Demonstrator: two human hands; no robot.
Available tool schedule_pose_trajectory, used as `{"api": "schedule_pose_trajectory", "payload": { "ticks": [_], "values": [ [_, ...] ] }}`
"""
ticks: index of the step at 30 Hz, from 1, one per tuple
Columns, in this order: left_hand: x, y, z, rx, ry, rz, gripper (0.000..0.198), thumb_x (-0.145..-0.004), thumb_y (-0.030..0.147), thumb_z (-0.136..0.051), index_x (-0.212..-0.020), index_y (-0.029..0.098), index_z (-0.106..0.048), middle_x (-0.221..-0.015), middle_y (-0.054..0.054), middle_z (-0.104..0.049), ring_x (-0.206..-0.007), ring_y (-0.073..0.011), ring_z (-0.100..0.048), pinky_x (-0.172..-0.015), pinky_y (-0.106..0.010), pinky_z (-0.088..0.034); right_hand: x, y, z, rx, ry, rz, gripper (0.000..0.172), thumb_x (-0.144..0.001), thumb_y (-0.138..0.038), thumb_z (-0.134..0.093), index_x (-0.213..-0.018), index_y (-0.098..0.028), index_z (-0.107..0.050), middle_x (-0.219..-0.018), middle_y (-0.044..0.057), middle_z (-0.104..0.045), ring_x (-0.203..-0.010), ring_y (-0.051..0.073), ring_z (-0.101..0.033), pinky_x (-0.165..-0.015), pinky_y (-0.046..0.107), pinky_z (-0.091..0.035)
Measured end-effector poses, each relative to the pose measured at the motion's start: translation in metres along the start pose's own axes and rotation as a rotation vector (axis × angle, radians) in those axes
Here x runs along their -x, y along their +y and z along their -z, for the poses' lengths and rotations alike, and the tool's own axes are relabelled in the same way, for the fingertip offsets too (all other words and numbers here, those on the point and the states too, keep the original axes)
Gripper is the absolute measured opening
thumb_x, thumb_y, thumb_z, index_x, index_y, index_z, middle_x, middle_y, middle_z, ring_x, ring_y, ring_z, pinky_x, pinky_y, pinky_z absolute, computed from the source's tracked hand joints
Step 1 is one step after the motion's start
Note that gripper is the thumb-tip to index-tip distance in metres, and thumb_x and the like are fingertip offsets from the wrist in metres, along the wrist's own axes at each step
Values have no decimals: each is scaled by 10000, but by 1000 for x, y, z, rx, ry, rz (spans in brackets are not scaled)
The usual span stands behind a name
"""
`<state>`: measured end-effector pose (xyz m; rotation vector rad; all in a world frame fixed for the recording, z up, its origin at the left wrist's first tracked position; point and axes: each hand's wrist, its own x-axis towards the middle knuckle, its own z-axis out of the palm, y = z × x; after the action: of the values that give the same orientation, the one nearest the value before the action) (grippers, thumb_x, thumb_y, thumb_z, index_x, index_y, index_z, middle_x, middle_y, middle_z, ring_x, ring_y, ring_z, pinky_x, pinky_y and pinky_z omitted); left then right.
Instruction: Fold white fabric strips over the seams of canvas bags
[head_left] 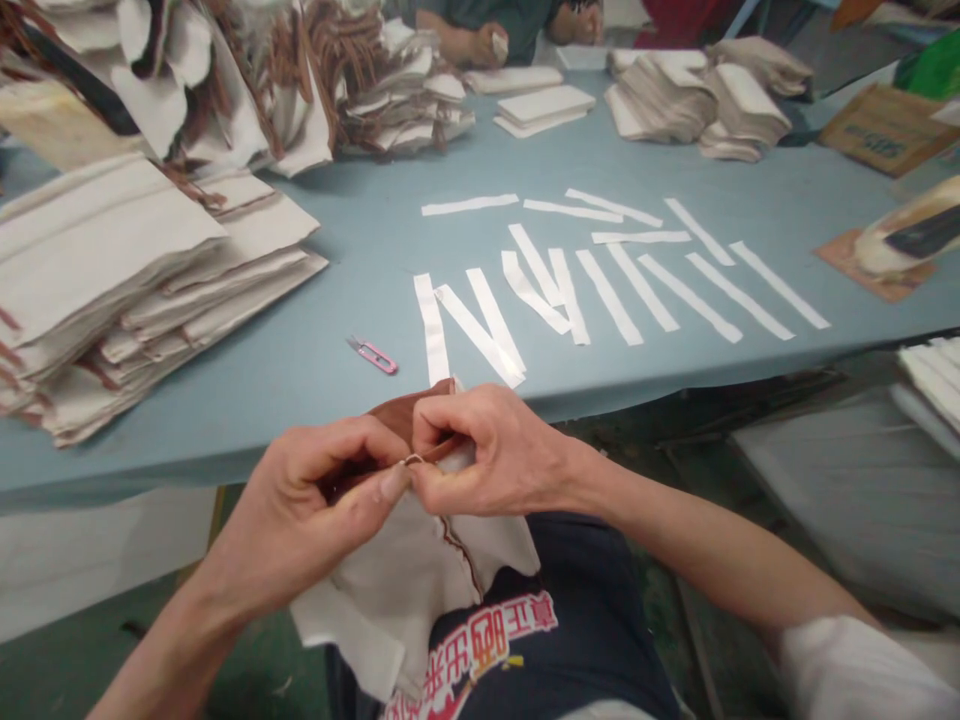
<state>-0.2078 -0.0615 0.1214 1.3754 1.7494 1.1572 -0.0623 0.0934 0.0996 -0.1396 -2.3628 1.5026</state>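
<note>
Close together at the table's front edge, my left hand [322, 500] and my right hand [495, 450] both pinch a sewn fabric piece [375, 590]. It is off-white cloth with a brown upper part [401, 412] and a brown-edged seam, and its lower end hangs over my lap. Between the fingertips a small pale loop or edge shows, too small to make out. Pink thread snips [375, 356] lie on the table just beyond my left hand. Past my right hand, several white strips [480, 335] are spread on the blue tablecloth [360, 220].
Stacks of off-white cloth pieces [97, 260] fill the left, with brown-trimmed bundles [300, 80] behind. More folded cloth [660, 95] lies at the back. A cardboard box [889, 125] and a pale object on a brown pad [874, 265] stand right. Another person's hand [487, 45] is across the table.
</note>
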Motion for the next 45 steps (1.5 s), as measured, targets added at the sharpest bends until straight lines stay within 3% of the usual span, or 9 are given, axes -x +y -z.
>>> {"api": "schedule_pose_trajectory", "payload": {
  "ticks": [4, 9, 14, 20, 23, 28, 35, 39, 45],
  "values": [
    [3, -8, 4, 136, -74, 141, 268, -871, 396, -797, -741, 173, -721, -630, 20, -602, -567, -100, -459, -496, -194, -363, 1, 3, 5, -60, -99, 54, 174, -836, -263, -688, -751, -215, -543, -661, -78, -510, -620, 95, -446, -607, 244, -343],
    [8, -15, 11, 65, -95, 132, 278, -931, 405, -746, -775, 175, -735, -671, 5, -666, -588, -110, -531, -512, -191, -402, 1, 7, 16, -123, -239, 167, 95, -1000, -214, -653, -916, -171, -659, -876, 8, -721, -752, 110, -618, -712, 234, -484],
    [14, -12, 11, -215, -55, -24, 239, -1030, 343, -637, -902, 207, -787, -748, 23, -757, -627, -110, -613, -572, -196, -447, 4, 6, 20, 58, -149, 268, 64, -1001, -125, -621, -1041, -155, -662, -904, 18, -741, -769, 120, -641, -715, 234, -496],
    [12, -6, 0, -405, -52, -165, 246, -1039, 304, -608, -877, 228, -776, -770, 20, -761, -688, -138, -663, -654, -236, -479, 14, 10, 20, 333, -145, 347, 108, -1024, -88, -632, -1004, -143, -723, -910, 49, -790, -823, 151, -695, -775, 267, -526],
    [10, -10, -1, -350, -42, -195, 205, -1030, 261, -630, -903, 240, -790, -794, 30, -767, -718, -132, -681, -690, -221, -502, 17, 11, 21, 409, -115, 421, 147, -1083, -133, -610, -1016, -129, -741, -936, 65, -809, -835, 154, -718, -781, 270, -554],
    [9, -15, 3, -70, -44, -170, 199, -1011, 194, -675, -856, 238, -792, -790, 45, -753, -708, -103, -702, -674, -164, -533, 17, 9, 21, 565, -32, 601, 282, -1161, -201, -517, -1050, -113, -762, -1016, 78, -847, -910, 177, -773, -794, 290, -592],
    [10, -20, 1, 63, -51, -140, 240, -1043, 321, -717, -839, 241, -814, -771, 15, -739, -712, -123, -703, -676, -173, -540, 14, 4, 21, 654, -34, 598, 288, -1149, -215, -543, -991, -153, -776, -971, 18, -858, -833, 144, -770, -666, 283, -518],
    [11, -24, -2, 95, -54, -70, 238, -1038, 324, -716, -839, 224, -798, -786, 13, -749, -701, -121, -692, -668, -169, -543, 16, -5, 18, 824, -7, 578, 286, -1100, -142, -558, -877, -163, -737, -819, -2, -808, -707, 143, -717, -545, 321, -400],
    [10, -20, -9, 30, -19, 67, 275, -992, 381, -734, -803, 187, -777, -688, 18, -718, -587, -104, -583, -525, -151, -462, 19, -2, 10, 950, 30, 555, 319, -1066, -132, -563, -766, -204, -641, -697, -19, -708, -638, 147, -643, -519, 348, -319]
  ]
}}
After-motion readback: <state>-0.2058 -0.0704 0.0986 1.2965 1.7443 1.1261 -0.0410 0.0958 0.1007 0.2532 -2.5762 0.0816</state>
